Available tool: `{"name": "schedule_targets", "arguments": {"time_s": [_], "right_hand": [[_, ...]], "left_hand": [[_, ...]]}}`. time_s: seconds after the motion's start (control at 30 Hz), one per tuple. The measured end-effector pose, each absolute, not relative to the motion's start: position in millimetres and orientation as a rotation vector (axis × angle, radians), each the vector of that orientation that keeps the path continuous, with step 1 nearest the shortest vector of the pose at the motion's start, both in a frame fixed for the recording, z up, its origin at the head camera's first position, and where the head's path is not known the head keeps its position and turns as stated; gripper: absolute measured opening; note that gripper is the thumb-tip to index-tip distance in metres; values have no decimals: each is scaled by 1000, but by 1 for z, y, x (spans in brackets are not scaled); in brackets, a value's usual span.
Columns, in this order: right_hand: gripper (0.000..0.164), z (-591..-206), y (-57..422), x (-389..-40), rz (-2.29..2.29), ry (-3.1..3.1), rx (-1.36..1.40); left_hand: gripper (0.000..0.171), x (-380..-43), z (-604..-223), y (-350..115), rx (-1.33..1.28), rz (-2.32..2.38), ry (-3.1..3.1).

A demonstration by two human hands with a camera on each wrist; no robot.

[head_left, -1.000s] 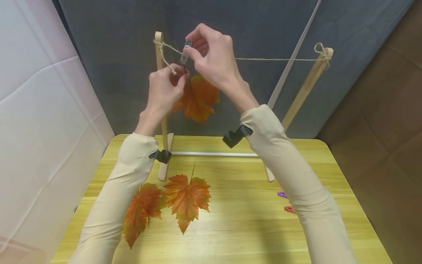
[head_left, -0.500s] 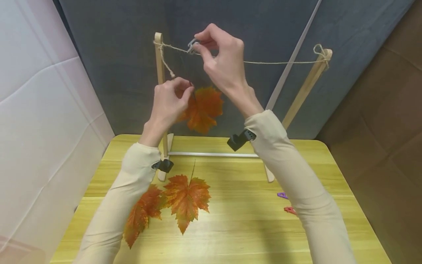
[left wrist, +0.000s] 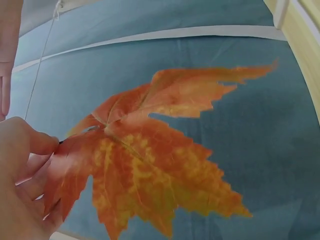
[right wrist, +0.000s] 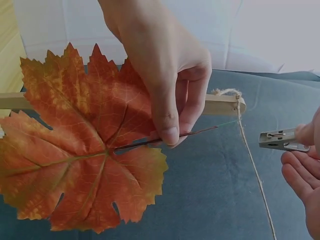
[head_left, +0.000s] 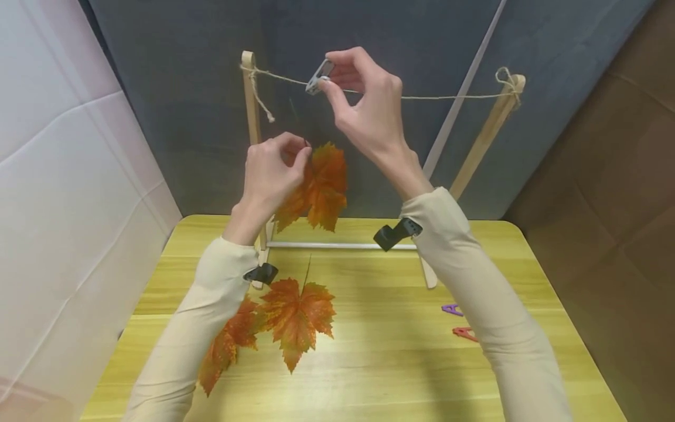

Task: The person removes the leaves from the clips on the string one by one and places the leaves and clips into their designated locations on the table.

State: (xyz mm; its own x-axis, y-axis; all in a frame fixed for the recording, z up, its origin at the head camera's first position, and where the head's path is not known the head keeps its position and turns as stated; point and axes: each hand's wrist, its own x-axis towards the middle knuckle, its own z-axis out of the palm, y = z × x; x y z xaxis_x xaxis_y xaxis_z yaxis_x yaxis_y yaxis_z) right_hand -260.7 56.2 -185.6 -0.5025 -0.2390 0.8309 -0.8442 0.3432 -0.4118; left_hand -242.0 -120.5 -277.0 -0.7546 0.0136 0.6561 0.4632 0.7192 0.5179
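Observation:
My left hand (head_left: 274,173) pinches the dark stem (right wrist: 200,132) of an orange artificial maple leaf (head_left: 326,190), which hangs below the twine (head_left: 437,97). Above and to the right, my right hand (head_left: 371,102) holds a grey clothespin (head_left: 315,84) between thumb and fingers, close to the twine. In the right wrist view the clothespin (right wrist: 275,139) points at the twine, apart from it, and the stem's thin tip reaches toward the twine from the other side. The leaf (left wrist: 145,165) spreads across the left wrist view, its stem between thumb and fingers.
Wooden posts, left (head_left: 251,111) and right (head_left: 477,140), carry the twine; a white bar (head_left: 337,245) joins them low down. Two more maple leaves, one in front (head_left: 297,319) and one partly under the left sleeve (head_left: 227,343), lie on the table. Purple (head_left: 451,309) and red (head_left: 464,333) clothespins lie by the right sleeve.
The hands have drawn apart. My left hand has come down with the leaf, away from the clothespin; my right hand has shifted right with the clothespin, which has tilted.

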Motion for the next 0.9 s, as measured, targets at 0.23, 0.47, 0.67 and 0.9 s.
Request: {"name": "schedule_targets", "arguments": {"time_s": [0.23,0.47,0.67,0.9], "right_hand": [[29,-194,63,-259,1214,-1924,946],[31,-206,69,-249,1295,-1936,931],[28,-218,76,-239,1389,-1935,919],[29,-241,89,-223,1457,-1894,929]], "left_hand": [[19,-241,-279,-118,-381,-957,-2268],[18,-240,-290,-117,-375,-998,-2302],[15,-237,-304,-118,-357,-1016,-2326],[12,-233,-321,-114,-362,-1064,-2375]]}}
